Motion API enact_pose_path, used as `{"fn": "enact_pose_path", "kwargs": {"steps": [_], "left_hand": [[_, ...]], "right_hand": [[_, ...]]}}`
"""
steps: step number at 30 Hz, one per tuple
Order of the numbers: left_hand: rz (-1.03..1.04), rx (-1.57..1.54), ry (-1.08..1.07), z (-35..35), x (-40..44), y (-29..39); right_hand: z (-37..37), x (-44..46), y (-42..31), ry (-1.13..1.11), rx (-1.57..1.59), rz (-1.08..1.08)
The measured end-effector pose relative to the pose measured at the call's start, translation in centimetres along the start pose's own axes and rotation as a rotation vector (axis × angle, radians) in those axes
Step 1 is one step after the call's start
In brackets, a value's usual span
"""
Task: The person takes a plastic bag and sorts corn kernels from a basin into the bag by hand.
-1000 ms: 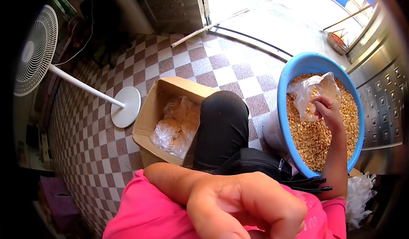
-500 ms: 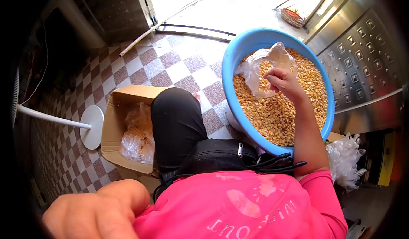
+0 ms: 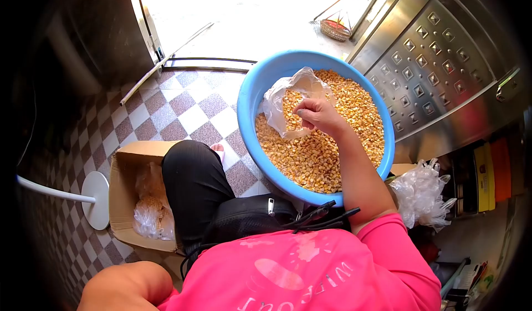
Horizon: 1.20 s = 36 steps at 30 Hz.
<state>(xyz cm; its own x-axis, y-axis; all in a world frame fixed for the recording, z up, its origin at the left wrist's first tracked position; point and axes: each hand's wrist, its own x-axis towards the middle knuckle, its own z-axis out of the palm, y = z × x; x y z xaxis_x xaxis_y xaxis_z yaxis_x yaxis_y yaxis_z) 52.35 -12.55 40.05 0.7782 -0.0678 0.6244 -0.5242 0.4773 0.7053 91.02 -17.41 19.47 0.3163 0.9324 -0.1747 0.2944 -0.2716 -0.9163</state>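
My right hand point(image 3: 318, 115) is over a clear plastic bag point(image 3: 274, 105) in a large blue tub point(image 3: 247, 144). Its fingers are curled together at the bag's opening; what they hold, if anything, is hidden. Yellow corn kernels point(image 3: 354, 111) fill much of the tub, and kernels also show inside the bag. From my left arm only a bent part point(image 3: 124, 283) is visible at the lower left edge, and the left hand itself is out of sight.
Left of my knee stands an open cardboard box point(image 3: 124, 200) with plastic bags of kernels point(image 3: 152, 217). Bunched clear bags point(image 3: 418, 194) lie right of the tub. A fan base point(image 3: 96, 200), a long pole point(image 3: 147, 81), a metal door point(image 3: 421, 72) and a basket point(image 3: 335, 30) are farther out.
The view has turned right, so the tub and box appear farther left. My left hand has swung from in front of my chest to the left and out of view. My right hand stays at the bag.
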Motion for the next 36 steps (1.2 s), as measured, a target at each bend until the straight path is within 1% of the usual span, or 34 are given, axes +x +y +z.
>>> {"fn": "enact_pose_path", "kwargs": {"steps": [1,2,4,6,10,12,15,17,18,19,20,21,23,24,26,27,28,29,33,36], "left_hand": [[-0.032,-0.047,0.106,0.5,0.2,0.0],[-0.027,-0.041,-0.143,-0.5,0.4,-0.1],[-0.024,-0.035,-0.406,-1.3,0.8,-0.4],[-0.012,-0.081,-0.338,-0.7,0.2,-0.6],[-0.009,-0.089,-0.325,-0.3,-2.0,-3.9],[-0.032,-0.057,-0.39,-0.5,-1.9,-3.6],[-0.064,0.051,-0.543,-0.8,-1.0,-2.4],[-0.121,0.204,-0.669,-0.9,-0.7,-1.6],[-0.183,0.341,-0.697,-0.8,-0.6,-1.2],[-0.25,0.485,-0.696,-0.6,-0.8,-0.8],[-0.416,0.714,-0.657,-0.2,-0.7,0.0],[-0.395,0.908,-0.497,-0.3,-1.2,-0.7],[-0.385,1.215,-0.19,-0.3,-1.4,0.4],[-0.384,1.215,-0.181,0.3,-1.7,0.5],[0.024,0.782,0.387,1.5,-2.2,0.4],[0.422,0.897,0.325,0.7,-1.3,-1.1],[0.49,0.834,0.281,0.6,-0.9,-1.3],[0.507,0.77,0.243,0.8,-0.8,-1.3],[0.519,0.575,0.105,1.6,-0.5,-0.3],[0.481,0.4,0.012,2.1,-0.4,0.9]], "right_hand": [[0.0,0.1,-0.1,-0.003,0.028,-0.003],[-0.1,0.0,-0.2,-0.007,0.028,-0.006],[0.1,0.0,-0.2,0.006,0.047,-0.03],[0.0,0.2,0.4,-0.001,0.068,-0.06],[0.2,0.0,0.1,0.013,0.08,-0.079],[0.3,0.1,0.2,0.017,0.074,-0.085],[0.3,0.0,0.2,0.012,0.067,-0.078],[0.5,-0.1,0.0,0.052,0.063,-0.037],[0.4,-0.1,0.1,0.053,0.078,-0.042],[0.3,0.0,0.1,0.045,0.076,-0.051],[0.3,-0.1,0.1,0.05,0.064,-0.053],[0.3,-0.1,0.1,0.056,0.051,-0.053],[0.2,-0.2,0.0,0.054,0.051,-0.049],[0.3,-0.2,0.0,0.069,0.048,-0.056],[0.3,-0.1,0.3,0.093,0.044,-0.065],[0.4,0.0,0.5,0.089,0.043,-0.063],[0.4,0.1,0.6,0.081,0.057,-0.061],[0.2,0.1,0.8,0.078,0.07,-0.062],[0.1,0.0,0.8,0.098,0.062,-0.079],[0.0,0.0,0.9,0.086,0.042,-0.072]]}}
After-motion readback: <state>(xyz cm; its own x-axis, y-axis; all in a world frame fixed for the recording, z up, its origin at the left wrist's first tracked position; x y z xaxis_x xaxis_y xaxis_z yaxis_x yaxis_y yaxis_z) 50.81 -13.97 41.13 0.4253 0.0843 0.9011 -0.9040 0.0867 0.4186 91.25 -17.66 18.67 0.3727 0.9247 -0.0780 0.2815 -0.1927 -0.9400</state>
